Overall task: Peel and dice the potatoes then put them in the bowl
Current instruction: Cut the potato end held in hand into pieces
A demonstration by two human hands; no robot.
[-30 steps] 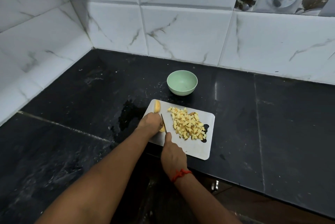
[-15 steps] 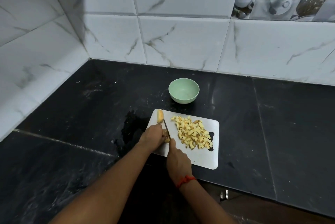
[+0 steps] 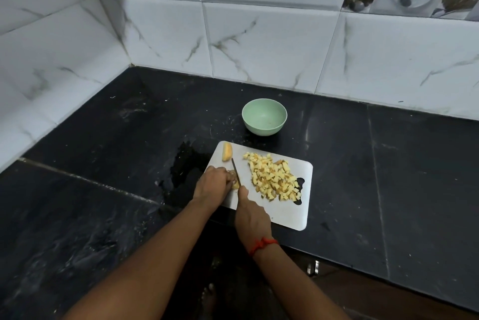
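Both forearms bare to frame edge. L hand (image 3: pixel 211 185), R hand (image 3: pixel 252 216) bare. R wrist: thin red thread band (image 3: pixel 263 244), knotted.

Right hand (image 3: pixel 251 212) knifes (image 3: pixel 236 172) potato (image 3: pixel 234 183) under left hand (image 3: pixel 213 184).

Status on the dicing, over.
Left hand holds potato piece on board; right hand grips knife, blade on it. Diced pile on board, bowl empty, one wedge uncut. Nothing in the way.

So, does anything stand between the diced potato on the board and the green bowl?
Nothing visible does. The green bowl stands just beyond the far edge of the cutting board, with only bare black counter between. The uncut potato wedge lies at the board's far left corner, aside from the path of the diced potato.
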